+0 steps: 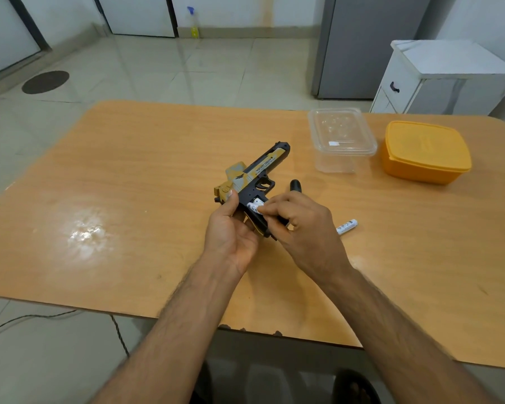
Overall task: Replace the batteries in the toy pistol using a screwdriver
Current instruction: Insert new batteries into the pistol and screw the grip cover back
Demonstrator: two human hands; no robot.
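Right hand hides the grip, pinching a white cylindrical battery; left hand clasps the tan-and-black plastic toy pistol.

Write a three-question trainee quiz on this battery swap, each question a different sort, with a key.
1. True or false: the left hand holds the pistol off the table.
2. Which container has its lid on? A) the clear tub B) the orange tub C) both
3. Fill in: the right hand pinches a white ____ at the pistol's grip, and a second one lies loose on the table beside that hand.

Key
1. True.
2. B. The clear tub stands open.
3. Battery; the loose battery lies to the right of the right hand.
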